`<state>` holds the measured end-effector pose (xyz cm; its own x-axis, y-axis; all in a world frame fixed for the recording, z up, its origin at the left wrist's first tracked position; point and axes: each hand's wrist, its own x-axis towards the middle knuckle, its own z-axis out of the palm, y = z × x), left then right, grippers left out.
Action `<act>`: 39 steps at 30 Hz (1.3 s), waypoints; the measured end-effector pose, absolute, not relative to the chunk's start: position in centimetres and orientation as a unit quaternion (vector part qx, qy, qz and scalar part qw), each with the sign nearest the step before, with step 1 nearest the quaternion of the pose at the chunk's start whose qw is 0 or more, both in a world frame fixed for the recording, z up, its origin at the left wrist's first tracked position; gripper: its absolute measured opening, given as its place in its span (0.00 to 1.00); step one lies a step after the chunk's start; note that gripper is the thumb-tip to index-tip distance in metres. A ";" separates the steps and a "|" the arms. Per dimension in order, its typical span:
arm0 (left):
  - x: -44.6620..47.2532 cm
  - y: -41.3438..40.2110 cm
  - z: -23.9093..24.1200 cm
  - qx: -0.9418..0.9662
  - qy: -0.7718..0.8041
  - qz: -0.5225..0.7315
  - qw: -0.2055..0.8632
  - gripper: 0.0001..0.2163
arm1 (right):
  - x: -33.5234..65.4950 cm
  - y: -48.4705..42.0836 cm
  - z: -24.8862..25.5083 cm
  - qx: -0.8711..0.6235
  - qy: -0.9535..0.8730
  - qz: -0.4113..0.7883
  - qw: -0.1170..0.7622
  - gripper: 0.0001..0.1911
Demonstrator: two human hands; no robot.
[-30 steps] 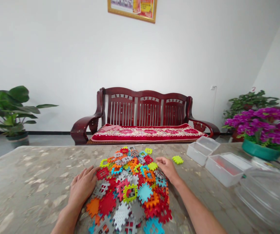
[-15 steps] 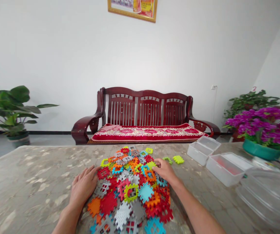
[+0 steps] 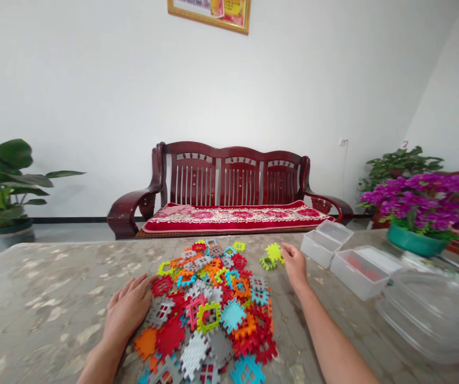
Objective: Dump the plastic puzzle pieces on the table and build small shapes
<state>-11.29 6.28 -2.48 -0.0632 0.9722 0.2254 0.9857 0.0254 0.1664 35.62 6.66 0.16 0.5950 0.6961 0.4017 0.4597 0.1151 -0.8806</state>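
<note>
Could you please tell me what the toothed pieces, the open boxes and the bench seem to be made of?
Toothed pieces: probably matte moulded plastic, evenly coloured, uniform teeth.
Open boxes: likely frosted plastic, being translucent.
Bench: seemingly varnished wood, given glossy highlights.

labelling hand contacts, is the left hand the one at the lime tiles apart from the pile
No, the right hand is at those lime tiles, while the left hand lies by the pile.
</note>
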 end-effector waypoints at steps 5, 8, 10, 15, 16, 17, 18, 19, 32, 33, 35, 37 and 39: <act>-11.2 6.2 -2.2 -0.685 -0.718 -0.123 0.030 0.22 | 41.1 5.3 -0.8 -0.725 -0.363 0.032 0.585 0.27; -11.2 6.1 -2.2 -0.684 -0.719 -0.121 0.035 0.22 | 42.0 5.3 -1.6 -0.749 -0.352 0.017 0.561 0.26; -11.3 6.1 -2.3 -0.686 -0.717 -0.120 0.038 0.22 | 42.0 5.6 -2.0 -0.756 -0.358 0.013 0.548 0.25; -11.5 6.3 -2.5 -0.690 -0.712 -0.123 0.044 0.22 | 41.8 6.2 -2.5 -0.766 -0.393 0.009 0.509 0.22; -11.5 6.3 -2.6 -0.690 -0.712 -0.125 0.042 0.22 | 41.7 6.3 -2.5 -0.767 -0.401 0.010 0.500 0.22; -11.5 6.3 -2.5 -0.691 -0.711 -0.126 0.040 0.22 | 41.6 6.3 -2.6 -0.768 -0.409 0.011 0.493 0.21; -11.5 6.3 -2.5 -0.690 -0.711 -0.127 0.039 0.22 | 41.5 6.2 -2.5 -0.768 -0.415 0.013 0.487 0.21; -11.4 6.3 -2.4 -0.690 -0.712 -0.126 0.038 0.22 | 41.3 6.1 -2.5 -0.768 -0.425 0.012 0.480 0.21; -11.0 5.8 -1.6 -0.687 -0.719 -0.100 0.035 0.23 | 38.3 4.6 0.0 -0.833 -0.509 -0.071 0.206 0.30; -11.0 5.8 -1.5 -0.687 -0.719 -0.101 0.035 0.23 | 38.2 4.5 0.1 -0.832 -0.513 -0.075 0.197 0.30; -10.9 5.8 -1.5 -0.686 -0.720 -0.102 0.032 0.23 | 37.9 4.5 0.2 -0.832 -0.518 -0.084 0.181 0.30; -10.9 5.8 -1.6 -0.685 -0.720 -0.105 0.032 0.23 | 37.6 4.5 0.3 -0.832 -0.520 -0.090 0.171 0.29; -10.9 5.8 -1.6 -0.684 -0.720 -0.109 0.035 0.22 | 37.4 4.5 0.3 -0.831 -0.521 -0.092 0.169 0.29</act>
